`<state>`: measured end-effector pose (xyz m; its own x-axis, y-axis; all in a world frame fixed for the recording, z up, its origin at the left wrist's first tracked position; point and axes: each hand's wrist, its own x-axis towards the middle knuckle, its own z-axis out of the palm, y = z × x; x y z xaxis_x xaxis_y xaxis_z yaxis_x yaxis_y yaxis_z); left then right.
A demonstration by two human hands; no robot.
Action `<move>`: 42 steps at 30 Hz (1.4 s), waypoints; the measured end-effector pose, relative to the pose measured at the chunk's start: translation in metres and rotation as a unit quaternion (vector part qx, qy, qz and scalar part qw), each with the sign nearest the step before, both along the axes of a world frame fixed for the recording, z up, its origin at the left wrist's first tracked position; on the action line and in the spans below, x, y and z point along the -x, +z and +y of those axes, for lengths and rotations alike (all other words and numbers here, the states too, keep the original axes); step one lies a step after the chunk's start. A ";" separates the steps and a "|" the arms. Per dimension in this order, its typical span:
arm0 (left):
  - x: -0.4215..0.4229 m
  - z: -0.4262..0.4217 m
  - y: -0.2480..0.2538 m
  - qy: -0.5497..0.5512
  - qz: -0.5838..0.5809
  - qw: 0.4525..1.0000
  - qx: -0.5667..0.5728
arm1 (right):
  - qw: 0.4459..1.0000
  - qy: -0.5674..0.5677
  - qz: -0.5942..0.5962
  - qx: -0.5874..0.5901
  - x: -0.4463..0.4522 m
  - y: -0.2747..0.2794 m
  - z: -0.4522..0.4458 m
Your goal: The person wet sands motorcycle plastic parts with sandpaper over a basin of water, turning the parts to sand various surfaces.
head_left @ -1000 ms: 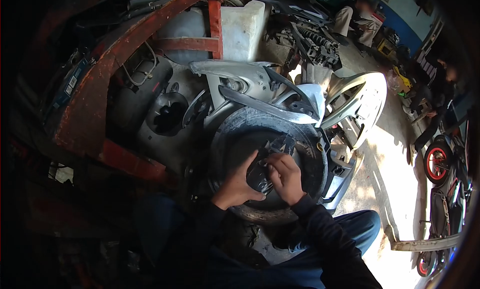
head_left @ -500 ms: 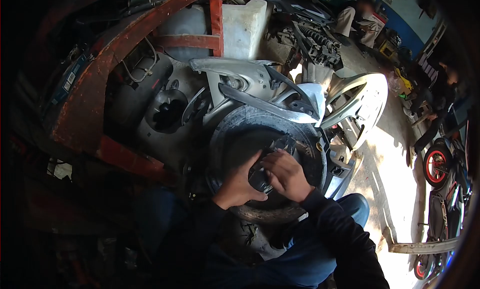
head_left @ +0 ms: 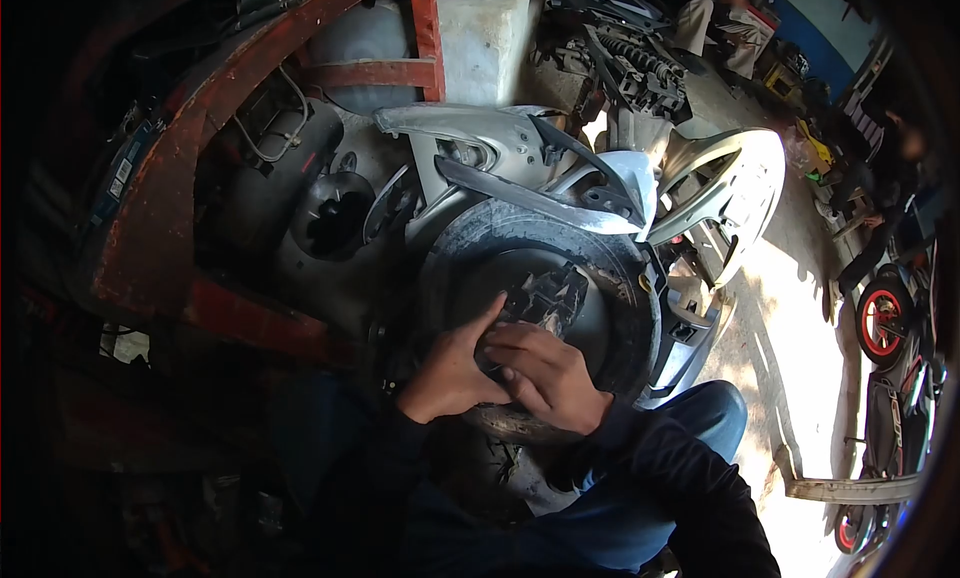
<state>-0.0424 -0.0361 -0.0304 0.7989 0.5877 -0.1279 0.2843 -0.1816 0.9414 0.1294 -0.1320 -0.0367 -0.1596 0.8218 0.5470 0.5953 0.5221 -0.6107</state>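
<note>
Over a large black tyre-like ring (head_left: 455, 253) with a grey pan-like middle (head_left: 597, 328), my two hands are close together. My left hand (head_left: 455, 368) is curved, thumb and fingers around a small dark thing almost wholly hidden. My right hand (head_left: 550, 376) has its fingers bent in against the same spot, touching or nearly touching the left. What they hold cannot be made out. Just beyond the fingers, a black angular part (head_left: 550, 298) lies in the middle of the ring.
Silver motorcycle body panels (head_left: 500, 143) and a pale spoked wheel (head_left: 735, 193) lie beyond the ring. A red metal frame (head_left: 160, 208) stands left, near a dark tank (head_left: 285, 168). A motorcycle with a red-rimmed wheel (head_left: 880, 323) is at right. Another person (head_left: 715, 33) sits far back.
Both hands have shifted slightly left and drawn closer together, covering the dark part seen between them before. More of the black angular part in the ring now shows. The view has tilted slightly.
</note>
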 end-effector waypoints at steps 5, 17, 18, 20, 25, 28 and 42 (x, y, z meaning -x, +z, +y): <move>0.000 -0.001 -0.003 0.014 -0.002 1.000 -0.027 | 0.998 -0.043 -0.027 0.024 -0.008 -0.006 -0.001; 0.003 -0.002 -0.017 0.044 -0.017 0.999 -0.025 | 0.999 -0.030 -0.039 0.011 -0.007 0.002 -0.006; 0.000 -0.005 -0.012 0.055 -0.018 0.998 -0.016 | 0.997 -0.064 -0.022 0.022 -0.018 -0.003 -0.004; -0.002 -0.004 -0.009 0.072 -0.027 0.997 -0.014 | 0.986 -0.129 0.026 0.099 -0.025 -0.009 -0.005; 0.001 -0.005 -0.022 0.058 -0.002 0.997 -0.048 | 0.996 -0.085 0.029 0.028 -0.022 -0.014 -0.004; 0.000 -0.009 -0.017 0.060 0.007 0.997 -0.053 | 0.972 -0.157 0.123 0.122 -0.031 -0.020 0.006; 0.006 -0.008 -0.020 0.049 0.013 0.997 -0.058 | 0.980 -0.169 0.072 0.073 -0.036 -0.037 0.010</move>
